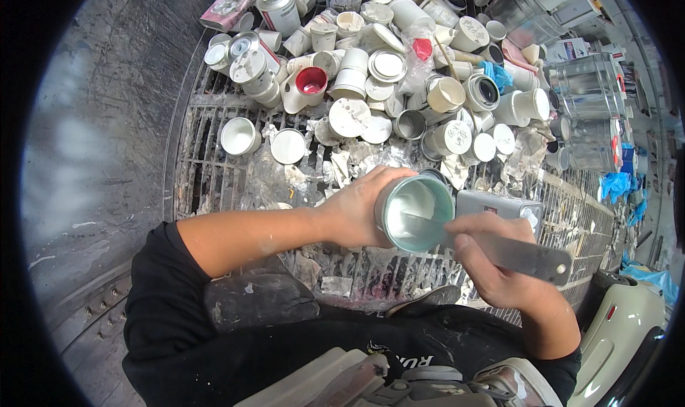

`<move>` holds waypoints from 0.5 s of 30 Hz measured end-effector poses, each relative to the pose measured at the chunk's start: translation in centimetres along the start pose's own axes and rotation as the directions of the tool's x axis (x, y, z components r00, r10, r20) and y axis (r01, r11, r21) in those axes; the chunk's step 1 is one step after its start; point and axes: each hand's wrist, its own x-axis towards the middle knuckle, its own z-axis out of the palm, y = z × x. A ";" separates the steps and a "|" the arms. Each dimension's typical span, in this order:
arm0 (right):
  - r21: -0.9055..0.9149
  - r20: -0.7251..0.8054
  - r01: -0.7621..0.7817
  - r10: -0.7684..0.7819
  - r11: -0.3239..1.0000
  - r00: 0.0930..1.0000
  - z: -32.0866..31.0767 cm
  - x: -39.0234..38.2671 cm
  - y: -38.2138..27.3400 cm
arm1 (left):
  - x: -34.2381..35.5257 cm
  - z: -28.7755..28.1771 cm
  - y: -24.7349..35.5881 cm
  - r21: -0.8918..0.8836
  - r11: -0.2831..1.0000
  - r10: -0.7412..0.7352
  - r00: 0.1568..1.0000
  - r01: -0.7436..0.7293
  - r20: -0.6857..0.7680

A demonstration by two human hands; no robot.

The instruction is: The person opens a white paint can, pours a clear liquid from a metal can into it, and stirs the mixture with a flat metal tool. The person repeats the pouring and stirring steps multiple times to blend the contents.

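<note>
My left hand (353, 211) wraps round a mixing cup (385, 230) of pale green liquid, tilted so its mouth faces me. My right hand (496, 253) grips a flat metal stirring stick (534, 257) with a round hole in its handle end. The stick's other end reaches over the cup's right rim into the liquid. Its tip is blurred in the pale, shiny contents. Just behind my right hand stands a rectangular grey metal can (492, 205) with a white cap. Another can's dark rim (432, 173) shows partly behind the cup.
A heap of used white cups and lids (349, 118) covers the far side of the metal floor grating (207, 182). A red-lined cup (311, 81) lies among them. Large metal tins (589, 82) stand at right. A cream painted panel (621, 336) is at lower right, a dark wall (100, 121) at left.
</note>
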 end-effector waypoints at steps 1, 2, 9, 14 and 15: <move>0.081 0.001 0.025 -0.025 0.996 1.000 0.0 -0.1 0.0 | 0.1 0.1 0.0 0.008 1.000 0.008 1.000 -0.008 -0.007; 0.055 -0.036 -0.030 0.032 0.998 0.999 0.0 -0.1 0.1 | 0.1 0.1 0.0 0.015 1.000 0.019 1.000 -0.019 -0.012; 0.040 0.014 0.069 -0.070 0.997 0.997 0.2 0.1 0.5 | 0.0 -0.1 0.2 -0.010 1.000 -0.028 1.000 0.028 0.007; -0.264 -0.095 0.061 -0.089 0.963 0.992 0.1 0.3 0.3 | 0.2 -0.1 0.1 0.011 1.000 -0.025 1.000 0.025 0.000; -0.178 -0.037 0.085 -0.093 0.980 0.995 0.1 0.4 0.3 | 0.2 -0.2 0.1 0.002 0.999 -0.037 0.999 0.037 0.003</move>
